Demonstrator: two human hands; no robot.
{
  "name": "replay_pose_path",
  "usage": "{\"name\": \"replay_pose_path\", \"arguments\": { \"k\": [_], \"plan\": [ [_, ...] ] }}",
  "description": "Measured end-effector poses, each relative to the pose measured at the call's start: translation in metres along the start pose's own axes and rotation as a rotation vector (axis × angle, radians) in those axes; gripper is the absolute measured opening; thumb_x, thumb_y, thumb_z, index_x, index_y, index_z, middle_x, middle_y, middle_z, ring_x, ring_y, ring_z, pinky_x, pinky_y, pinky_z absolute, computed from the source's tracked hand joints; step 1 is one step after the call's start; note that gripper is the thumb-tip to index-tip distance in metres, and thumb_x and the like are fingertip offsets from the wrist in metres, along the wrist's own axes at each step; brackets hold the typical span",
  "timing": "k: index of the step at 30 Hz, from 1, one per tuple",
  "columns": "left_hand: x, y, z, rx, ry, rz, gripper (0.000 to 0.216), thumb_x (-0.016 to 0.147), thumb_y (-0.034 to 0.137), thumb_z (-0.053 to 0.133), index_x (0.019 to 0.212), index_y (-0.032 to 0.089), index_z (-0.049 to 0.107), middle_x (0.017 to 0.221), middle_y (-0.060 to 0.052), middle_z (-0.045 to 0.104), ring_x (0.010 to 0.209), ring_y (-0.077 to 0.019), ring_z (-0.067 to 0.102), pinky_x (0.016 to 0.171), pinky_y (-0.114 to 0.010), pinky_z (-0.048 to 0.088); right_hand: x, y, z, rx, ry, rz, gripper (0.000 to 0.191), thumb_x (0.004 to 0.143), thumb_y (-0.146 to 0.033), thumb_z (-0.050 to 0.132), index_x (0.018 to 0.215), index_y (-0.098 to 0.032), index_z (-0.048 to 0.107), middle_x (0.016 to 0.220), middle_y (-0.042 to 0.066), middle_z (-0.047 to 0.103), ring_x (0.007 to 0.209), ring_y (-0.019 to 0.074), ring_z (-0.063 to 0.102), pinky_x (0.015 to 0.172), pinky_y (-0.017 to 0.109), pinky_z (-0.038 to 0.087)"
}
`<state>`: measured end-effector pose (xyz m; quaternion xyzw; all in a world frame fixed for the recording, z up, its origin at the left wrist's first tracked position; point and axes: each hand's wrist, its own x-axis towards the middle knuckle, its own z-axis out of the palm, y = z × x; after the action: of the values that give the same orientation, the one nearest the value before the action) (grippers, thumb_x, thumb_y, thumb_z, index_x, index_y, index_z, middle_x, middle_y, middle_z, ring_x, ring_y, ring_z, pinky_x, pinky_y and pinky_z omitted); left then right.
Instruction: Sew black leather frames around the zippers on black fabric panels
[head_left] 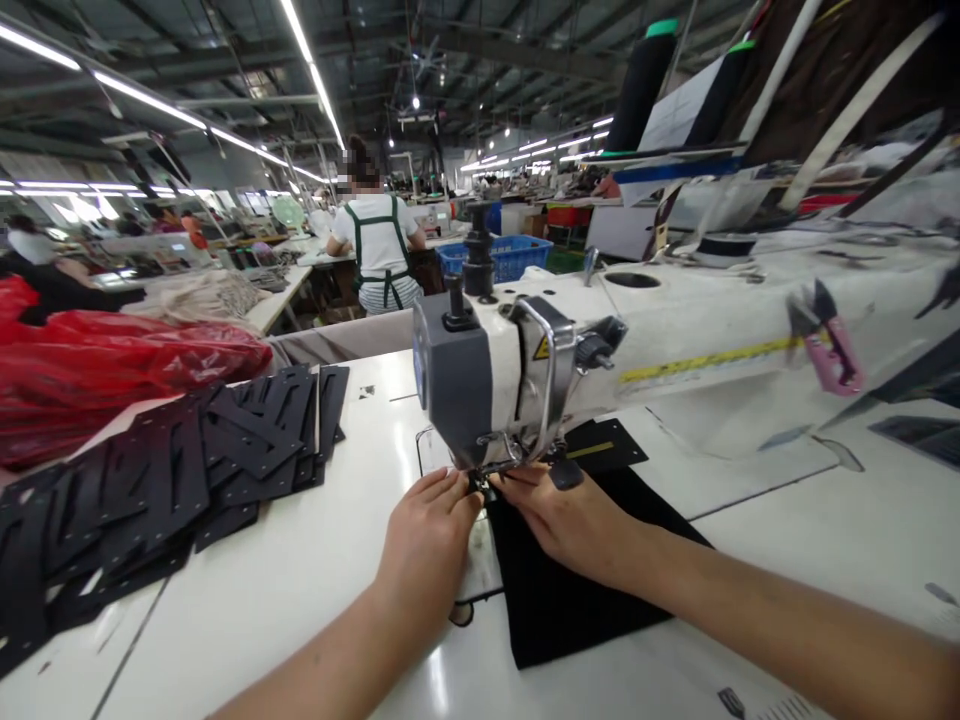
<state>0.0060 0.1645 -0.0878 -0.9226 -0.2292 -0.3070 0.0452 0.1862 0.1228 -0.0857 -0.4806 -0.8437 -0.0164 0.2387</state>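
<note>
A white and grey sewing machine (457,365) stands over the table, its needle area low in the middle. Black fabric (570,600) lies flat under the machine head and spreads toward me. My left hand (431,530) is just left of the presser foot, fingers bent and pressed together; what their tips pinch is hidden. From the right, my right hand (559,510) rests over the fabric, its fingers closed on the fabric's edge by the needle. A dark flat piece with a yellow strip (622,440) lies behind my right hand.
Many black strips (262,440) with small holes overlap at the left, beside red plastic (112,350). Pink-handled snips (832,350) are at the machine arm. Black thread cones (641,90) stand above. A person (371,240) works beyond, near a blue basket (517,257).
</note>
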Motion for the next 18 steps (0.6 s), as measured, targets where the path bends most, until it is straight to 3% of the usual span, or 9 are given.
{"name": "replay_pose_path", "arguments": {
  "k": [8,18],
  "plan": [
    [0.0002,0.0001,0.0012,0.002,0.005,-0.046,0.018,0.085,0.007,0.046,0.080,0.014,0.062,0.089,-0.009,0.069,0.086,-0.0196,0.065,0.086,-0.037,0.051,-0.0004,0.0022,0.0067,0.046,0.054,0.013,0.031,0.083,-0.006,0.035,0.098,-0.016,0.060,0.100,0.009,0.064,0.092,0.0196,0.059,0.085,0.034,0.046],
    [-0.0027,0.0020,-0.0021,-0.009,0.021,-0.003,0.020,0.085,0.007,0.043,0.084,0.014,0.062,0.092,-0.009,0.069,0.088,-0.0220,0.065,0.085,-0.039,0.052,-0.0042,-0.0014,0.0040,0.115,0.070,0.045,0.027,0.083,-0.006,0.036,0.092,-0.017,0.059,0.093,0.008,0.063,0.094,0.0202,0.058,0.086,0.035,0.045]
  ]
}}
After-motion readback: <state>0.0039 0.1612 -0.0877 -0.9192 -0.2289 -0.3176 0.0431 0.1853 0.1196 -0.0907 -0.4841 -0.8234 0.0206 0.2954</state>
